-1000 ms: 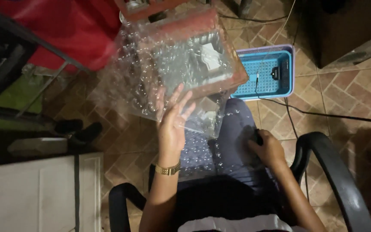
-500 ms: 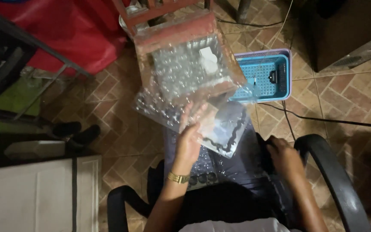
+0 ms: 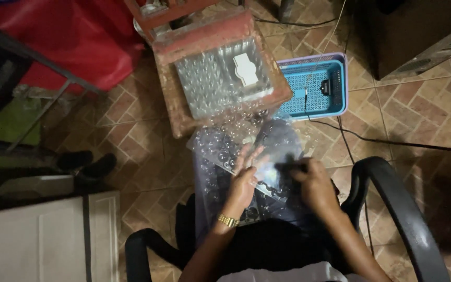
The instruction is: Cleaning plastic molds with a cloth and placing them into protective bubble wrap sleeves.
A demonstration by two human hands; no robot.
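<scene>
1. Sitting in a black armchair (image 3: 403, 209), the person has a sheet of clear bubble wrap (image 3: 241, 151) spread across the lap.
2. The left hand (image 3: 244, 180) lies flat on the wrap, fingers wide and extended, pressing it down without gripping anything.
3. The right hand (image 3: 314, 183) is curled narrow around what looks like a thin dark object at the sheet's right side; the blur makes it impossible to tell what it is.
4. Ahead, 1 wrapped bundle with a white label (image 3: 220, 75) already rests on a reddish wooden stool (image 3: 173, 109), so that piece looks finished.
5. The lap sheet looks unfolded and holds no visible item, so wrapping here seems barely begun.
6. A blue plastic basket (image 3: 317, 89) sits on the tiled floor beside the stool.
</scene>
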